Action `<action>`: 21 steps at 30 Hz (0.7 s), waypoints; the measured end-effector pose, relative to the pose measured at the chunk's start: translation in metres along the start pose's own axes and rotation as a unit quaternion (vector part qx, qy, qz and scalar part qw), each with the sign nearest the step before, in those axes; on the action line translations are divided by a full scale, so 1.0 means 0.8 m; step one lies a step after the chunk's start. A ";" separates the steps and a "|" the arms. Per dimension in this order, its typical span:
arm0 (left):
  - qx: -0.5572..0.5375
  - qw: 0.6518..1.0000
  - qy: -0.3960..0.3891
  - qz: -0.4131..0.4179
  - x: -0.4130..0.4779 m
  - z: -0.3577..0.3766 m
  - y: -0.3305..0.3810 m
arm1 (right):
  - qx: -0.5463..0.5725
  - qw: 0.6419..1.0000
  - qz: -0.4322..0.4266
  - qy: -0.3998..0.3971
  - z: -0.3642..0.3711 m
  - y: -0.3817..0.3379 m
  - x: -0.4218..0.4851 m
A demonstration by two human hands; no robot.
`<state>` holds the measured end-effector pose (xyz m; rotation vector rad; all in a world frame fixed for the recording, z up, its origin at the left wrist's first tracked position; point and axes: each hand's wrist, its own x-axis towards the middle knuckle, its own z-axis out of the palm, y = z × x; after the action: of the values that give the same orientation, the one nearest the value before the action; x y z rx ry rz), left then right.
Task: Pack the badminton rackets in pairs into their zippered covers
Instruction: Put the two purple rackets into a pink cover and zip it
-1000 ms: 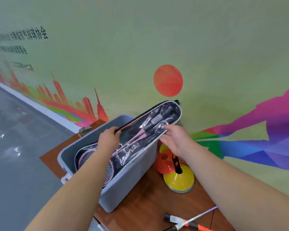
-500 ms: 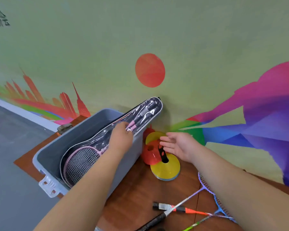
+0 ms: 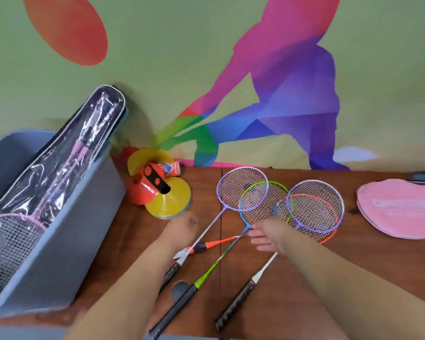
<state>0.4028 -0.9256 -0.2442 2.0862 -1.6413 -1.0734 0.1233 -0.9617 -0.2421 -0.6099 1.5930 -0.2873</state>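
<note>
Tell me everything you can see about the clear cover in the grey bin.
The cover is racket-shaped, with a glossy, wrinkled clear plastic front, a dark back and pale piping round its edge. Pink rackets show inside, heads down and handles up. It stands tilted in the bin, wide end inside, leaning on the rim, with the narrow end poking out up by the wall. The left hand and right hand are away from it. No zip shows.

Left hand (image 3: 180, 229) released packed cover (image 3: 59, 168), joined right hand (image 3: 268, 238) over loose rackets (image 3: 263, 202).
</note>
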 end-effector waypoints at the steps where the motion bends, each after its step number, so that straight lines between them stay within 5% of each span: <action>1: 0.013 1.000 -0.014 -0.001 0.005 0.016 -0.001 | 0.001 1.000 0.010 0.011 -0.010 0.013 0.006; 12: 0.144 0.986 -0.027 -0.082 0.046 0.104 -0.011 | -0.035 0.987 0.105 0.113 -0.047 0.082 0.047; 21: 0.162 0.984 -0.002 -0.079 0.054 0.114 -0.006 | 0.133 0.986 0.070 0.074 -0.063 0.101 0.065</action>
<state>0.3467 -0.9433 -0.3261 2.4568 -1.7780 -0.9044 0.0560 -0.9323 -0.3221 -0.2738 1.6942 -0.4404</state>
